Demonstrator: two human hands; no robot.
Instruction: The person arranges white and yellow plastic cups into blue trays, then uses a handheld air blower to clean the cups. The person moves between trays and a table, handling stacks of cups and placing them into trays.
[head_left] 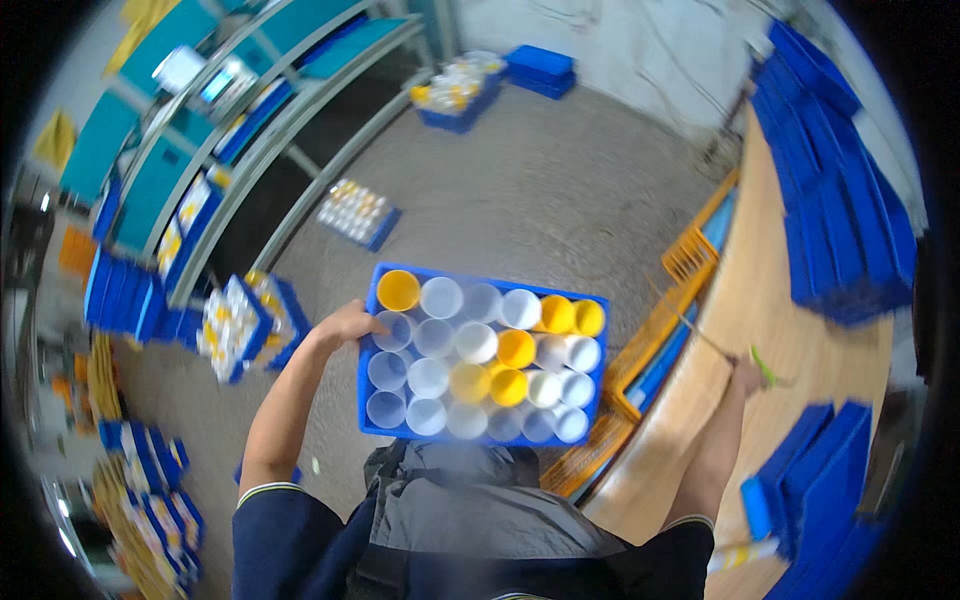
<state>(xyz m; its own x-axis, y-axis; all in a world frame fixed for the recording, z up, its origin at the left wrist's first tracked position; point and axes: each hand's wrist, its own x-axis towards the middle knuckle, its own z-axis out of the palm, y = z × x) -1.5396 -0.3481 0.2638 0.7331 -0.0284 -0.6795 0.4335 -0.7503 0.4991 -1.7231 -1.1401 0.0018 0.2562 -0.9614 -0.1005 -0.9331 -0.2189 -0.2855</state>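
Note:
My left hand (352,323) grips the left rim of a shallow blue crate (480,271) in front of my waist. Rows of white and yellow cups (477,342) stand in it, open ends up. Whether the crate also rests against my body or on something is hidden. My right hand (746,376) is out to the right, over the wooden tabletop (690,415), closed on a thin dark rod-like thing with a bright green part (763,366). Blur hides its exact kind.
Stacked blue crates (825,190) stand on the table's far right, more (815,480) nearer me. Orange baskets (690,255) line the table's inner edge. A filled crate (358,214) lies on the floor. Teal-backed metal shelving (300,110) runs along the left.

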